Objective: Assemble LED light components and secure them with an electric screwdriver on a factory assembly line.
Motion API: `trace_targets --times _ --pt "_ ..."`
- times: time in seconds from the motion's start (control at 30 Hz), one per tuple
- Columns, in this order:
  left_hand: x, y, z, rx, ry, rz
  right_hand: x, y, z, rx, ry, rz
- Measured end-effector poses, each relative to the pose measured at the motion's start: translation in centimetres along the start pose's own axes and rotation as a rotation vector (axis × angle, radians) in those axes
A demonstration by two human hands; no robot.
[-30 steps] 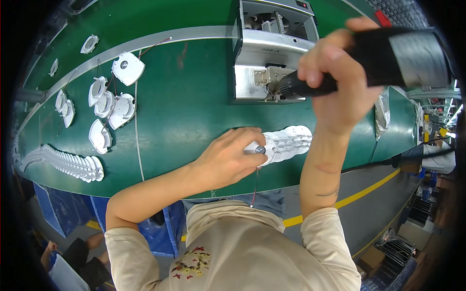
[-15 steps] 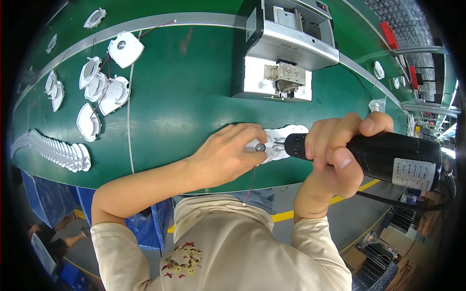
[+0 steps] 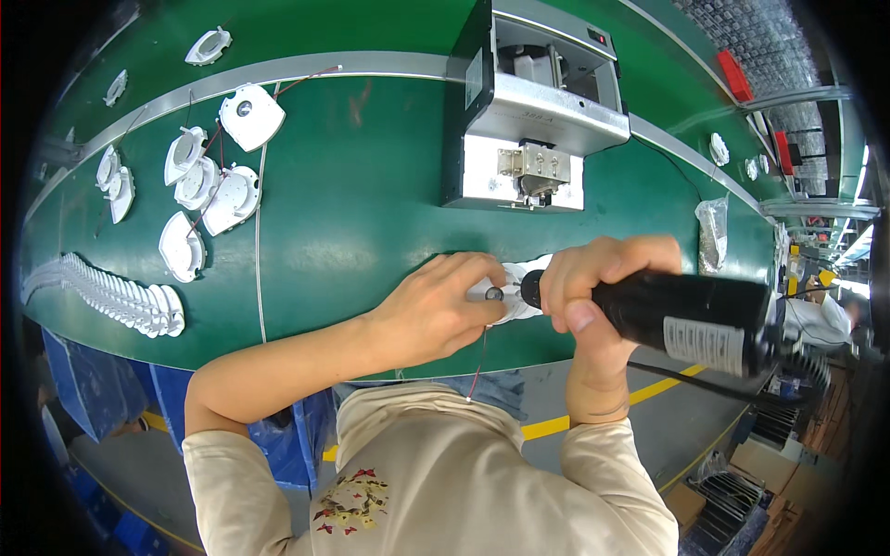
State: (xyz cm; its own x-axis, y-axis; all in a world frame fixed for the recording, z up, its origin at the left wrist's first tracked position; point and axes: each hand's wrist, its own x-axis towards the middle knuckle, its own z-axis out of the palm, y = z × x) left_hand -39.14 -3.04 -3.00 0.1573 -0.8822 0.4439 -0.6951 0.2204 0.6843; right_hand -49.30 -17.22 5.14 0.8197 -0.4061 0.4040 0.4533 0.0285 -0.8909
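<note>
The left hand (image 3: 436, 310) pinches a white plastic part (image 3: 515, 295) steady on the tabletop (image 3: 352, 232) while the right hand (image 3: 593, 287), fingers wrapped tight, presses a black electric screwdriver (image 3: 686, 317) onto it.

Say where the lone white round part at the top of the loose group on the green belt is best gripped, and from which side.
The white round part lies flat on the green belt, apart from its neighbours, with thin wires at its upper right. Probably best pinched across its outer rim from above, fingers on the left and lower edges, away from the wires. Both the left hand and right hand are busy.
</note>
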Motion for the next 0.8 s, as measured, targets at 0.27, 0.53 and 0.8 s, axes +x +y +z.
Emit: trace_targets --times 0.27,0.53,0.8 --pt "0.1 -0.2 0.1 0.004 -0.025 0.037 7.4 -1.1 -0.7 0.110 0.056 -0.356" --pt "-0.1 -0.3 0.3 -0.019 -0.039 0.027 9.0 0.1 -0.3 -0.013 0.092 -0.233" --pt "-0.2 -0.4 0.2 -0.030 -0.031 0.004 0.5 -1.6 0.4 -0.006 0.054 -0.143"
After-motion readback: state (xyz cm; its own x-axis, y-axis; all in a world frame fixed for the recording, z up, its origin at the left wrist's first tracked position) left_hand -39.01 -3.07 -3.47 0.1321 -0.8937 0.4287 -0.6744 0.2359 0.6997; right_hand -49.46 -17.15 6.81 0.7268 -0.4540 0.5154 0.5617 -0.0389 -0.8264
